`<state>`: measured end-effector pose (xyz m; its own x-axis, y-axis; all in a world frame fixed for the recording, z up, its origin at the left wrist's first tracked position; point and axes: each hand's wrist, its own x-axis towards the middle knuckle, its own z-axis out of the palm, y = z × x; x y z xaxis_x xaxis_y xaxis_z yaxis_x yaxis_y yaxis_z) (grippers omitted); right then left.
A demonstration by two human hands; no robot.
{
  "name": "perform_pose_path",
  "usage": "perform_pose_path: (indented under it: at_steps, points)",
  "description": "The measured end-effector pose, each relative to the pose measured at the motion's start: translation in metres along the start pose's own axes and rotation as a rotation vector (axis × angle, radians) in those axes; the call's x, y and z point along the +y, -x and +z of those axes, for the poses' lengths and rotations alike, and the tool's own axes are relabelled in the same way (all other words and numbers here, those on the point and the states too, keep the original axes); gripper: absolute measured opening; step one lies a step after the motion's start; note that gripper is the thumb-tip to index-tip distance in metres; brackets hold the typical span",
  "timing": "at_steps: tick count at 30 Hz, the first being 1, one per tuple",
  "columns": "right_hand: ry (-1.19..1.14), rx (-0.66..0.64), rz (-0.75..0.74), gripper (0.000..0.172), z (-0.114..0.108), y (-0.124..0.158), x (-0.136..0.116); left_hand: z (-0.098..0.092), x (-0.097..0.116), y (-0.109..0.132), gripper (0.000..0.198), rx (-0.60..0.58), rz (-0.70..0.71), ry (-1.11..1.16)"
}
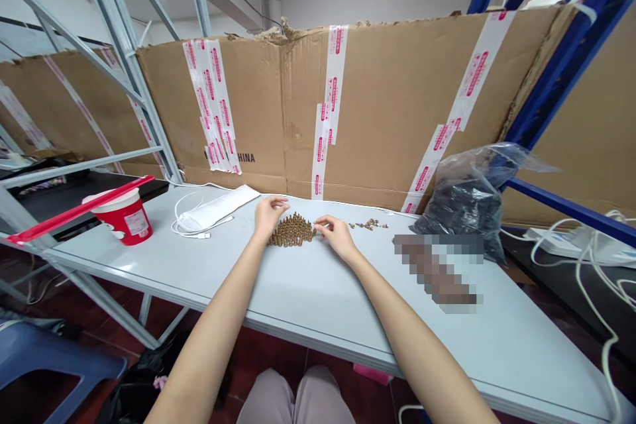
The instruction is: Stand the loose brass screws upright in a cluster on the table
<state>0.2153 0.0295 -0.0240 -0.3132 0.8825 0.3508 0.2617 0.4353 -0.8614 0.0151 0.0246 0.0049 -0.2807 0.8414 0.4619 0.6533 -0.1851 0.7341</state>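
A tight cluster of small brass-coloured metal pieces (293, 232) stands on the pale tabletop, many of them upright in rows. My left hand (268, 215) curves around the cluster's left and far side, its fingers stretched out and apart. At the right edge of the cluster is my right hand (338, 235), thumb and fingers pinched together; whatever is between the fingertips is too small to make out. Farther right, several loose small brass-coloured pieces (369, 224) lie scattered.
A red-and-white cup (132, 222) with a red strip (79, 211) across it stands left, near a white cable (191, 233). Cardboard (382, 99) walls the back. On the right sit a plastic bag (462, 205) of dark contents and a blurred-out item (437, 271).
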Motion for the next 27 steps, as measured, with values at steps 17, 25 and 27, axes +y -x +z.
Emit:
perform_pose_path:
  at_steps: [17,25,27]
  points:
    - [-0.260,0.009,0.053,0.021,0.003,-0.003,0.001,0.030,0.031,0.023,0.016,-0.183,0.255,0.197]
    - [-0.329,0.031,0.080,0.022,0.002,-0.004,0.000,0.028,0.033,0.026,0.015,-0.172,0.329,0.116]
    - [-0.341,0.033,0.085,0.022,0.002,-0.004,0.000,0.028,0.032,0.026,0.015,-0.173,0.341,0.118]
